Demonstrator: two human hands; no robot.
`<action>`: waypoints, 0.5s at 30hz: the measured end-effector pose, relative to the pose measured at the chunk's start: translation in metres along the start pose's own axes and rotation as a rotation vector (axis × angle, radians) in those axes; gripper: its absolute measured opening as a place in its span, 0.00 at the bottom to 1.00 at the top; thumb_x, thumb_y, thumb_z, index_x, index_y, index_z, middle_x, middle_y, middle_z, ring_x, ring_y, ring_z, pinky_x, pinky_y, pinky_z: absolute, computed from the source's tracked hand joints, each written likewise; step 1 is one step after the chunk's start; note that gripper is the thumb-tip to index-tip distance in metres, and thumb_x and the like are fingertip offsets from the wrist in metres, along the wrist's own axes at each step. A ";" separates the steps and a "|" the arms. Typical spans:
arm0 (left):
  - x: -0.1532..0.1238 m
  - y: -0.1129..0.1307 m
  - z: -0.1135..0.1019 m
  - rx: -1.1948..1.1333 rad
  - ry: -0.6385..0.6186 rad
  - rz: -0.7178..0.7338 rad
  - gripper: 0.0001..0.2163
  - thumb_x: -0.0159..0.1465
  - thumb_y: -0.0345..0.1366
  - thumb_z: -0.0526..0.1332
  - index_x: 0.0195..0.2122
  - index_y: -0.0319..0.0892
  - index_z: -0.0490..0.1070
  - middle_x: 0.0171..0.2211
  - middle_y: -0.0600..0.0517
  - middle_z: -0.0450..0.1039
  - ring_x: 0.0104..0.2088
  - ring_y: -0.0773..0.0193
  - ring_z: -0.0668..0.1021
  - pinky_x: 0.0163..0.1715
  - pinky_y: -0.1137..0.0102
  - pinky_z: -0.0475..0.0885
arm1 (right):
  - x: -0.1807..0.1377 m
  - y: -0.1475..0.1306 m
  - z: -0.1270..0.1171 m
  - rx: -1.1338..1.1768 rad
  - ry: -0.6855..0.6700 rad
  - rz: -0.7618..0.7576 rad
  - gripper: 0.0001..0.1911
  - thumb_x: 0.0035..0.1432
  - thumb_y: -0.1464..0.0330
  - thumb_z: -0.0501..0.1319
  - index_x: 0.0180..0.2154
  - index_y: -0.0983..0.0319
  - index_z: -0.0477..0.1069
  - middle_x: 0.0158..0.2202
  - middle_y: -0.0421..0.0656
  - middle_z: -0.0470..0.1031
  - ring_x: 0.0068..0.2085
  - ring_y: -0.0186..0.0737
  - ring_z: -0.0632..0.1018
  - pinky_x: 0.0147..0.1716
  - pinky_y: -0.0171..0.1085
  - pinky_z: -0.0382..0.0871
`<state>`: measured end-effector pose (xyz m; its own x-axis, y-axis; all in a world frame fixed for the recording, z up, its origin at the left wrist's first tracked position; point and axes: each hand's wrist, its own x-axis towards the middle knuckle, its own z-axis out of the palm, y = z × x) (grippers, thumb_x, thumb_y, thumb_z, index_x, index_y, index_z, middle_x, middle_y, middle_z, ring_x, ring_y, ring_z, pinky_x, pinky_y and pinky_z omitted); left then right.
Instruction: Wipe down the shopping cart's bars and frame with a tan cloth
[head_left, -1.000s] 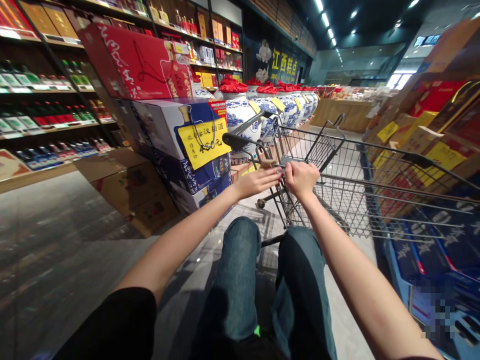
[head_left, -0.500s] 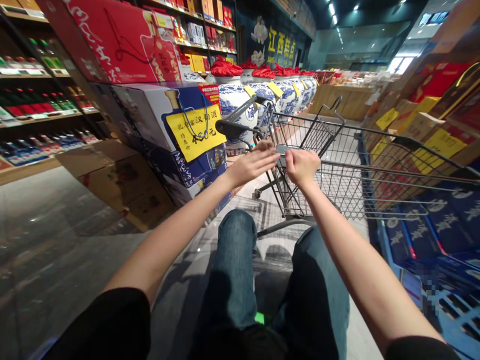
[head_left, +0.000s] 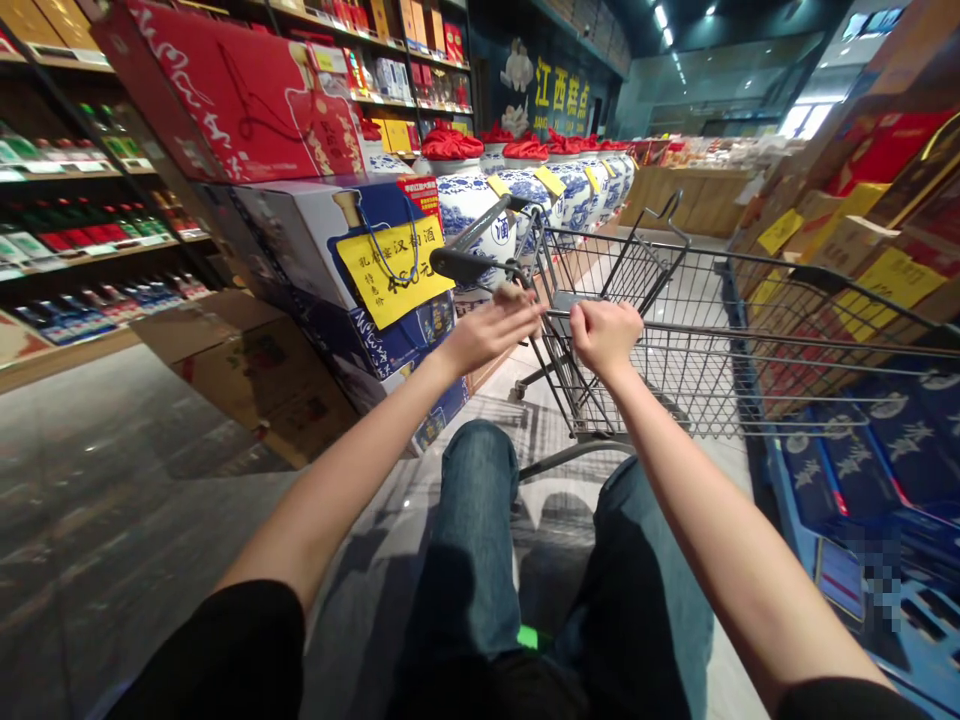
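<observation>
A dark wire shopping cart (head_left: 697,390) stands in front of my knees, turned sideways. My right hand (head_left: 607,335) is closed in a fist on its upper wire rail, beside a small grey plate (head_left: 574,299). Just left of that fist, my left hand (head_left: 495,328) has its fingers stretched out toward the cart, with nothing seen in it. A gap separates the two hands. The cart's black handle end (head_left: 459,264) rises above my left hand.
Stacked gift boxes (head_left: 292,235) with a yellow price sign (head_left: 394,270) stand at the left, by a brown carton (head_left: 247,370). Blue-and-white jars (head_left: 465,205) line up beyond. Bottle shelves (head_left: 97,245) run far left. Blue boxes (head_left: 855,460) lie at the right.
My left hand has drawn slightly left, away from my right hand, widening the gap between them. My right hand stays closed on the cart's rail. The view has shifted a little.
</observation>
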<state>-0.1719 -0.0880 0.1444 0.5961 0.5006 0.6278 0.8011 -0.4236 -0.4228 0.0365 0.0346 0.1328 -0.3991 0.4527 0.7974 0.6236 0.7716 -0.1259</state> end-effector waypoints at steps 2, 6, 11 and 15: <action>0.005 -0.009 -0.012 0.026 0.115 -0.197 0.19 0.77 0.29 0.49 0.66 0.49 0.65 0.67 0.51 0.67 0.72 0.55 0.58 0.70 0.48 0.62 | 0.000 0.000 0.001 0.007 0.014 -0.002 0.22 0.66 0.62 0.48 0.22 0.60 0.66 0.23 0.43 0.73 0.27 0.38 0.68 0.35 0.41 0.48; 0.002 0.004 0.003 0.019 0.133 -0.231 0.21 0.77 0.26 0.45 0.65 0.47 0.66 0.66 0.50 0.68 0.71 0.56 0.58 0.70 0.51 0.64 | -0.001 0.000 0.000 0.004 0.027 -0.004 0.21 0.65 0.62 0.49 0.22 0.60 0.66 0.23 0.43 0.73 0.27 0.38 0.67 0.34 0.41 0.48; -0.010 0.009 0.011 -0.077 -0.061 0.006 0.19 0.76 0.24 0.49 0.62 0.47 0.69 0.61 0.50 0.74 0.67 0.60 0.68 0.68 0.56 0.68 | -0.001 -0.001 -0.004 0.008 0.021 -0.017 0.20 0.65 0.62 0.50 0.22 0.60 0.67 0.23 0.43 0.74 0.28 0.38 0.68 0.35 0.41 0.49; -0.004 -0.015 -0.021 0.014 0.126 -0.120 0.22 0.75 0.26 0.51 0.68 0.50 0.62 0.67 0.50 0.67 0.71 0.56 0.59 0.70 0.50 0.64 | -0.003 -0.002 -0.003 0.013 0.007 0.000 0.20 0.64 0.62 0.50 0.22 0.60 0.67 0.24 0.44 0.75 0.28 0.39 0.69 0.35 0.41 0.49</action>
<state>-0.1872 -0.0993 0.1618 0.4852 0.4482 0.7508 0.8674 -0.3552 -0.3486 0.0383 0.0303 0.1325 -0.3944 0.4495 0.8015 0.6147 0.7774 -0.1334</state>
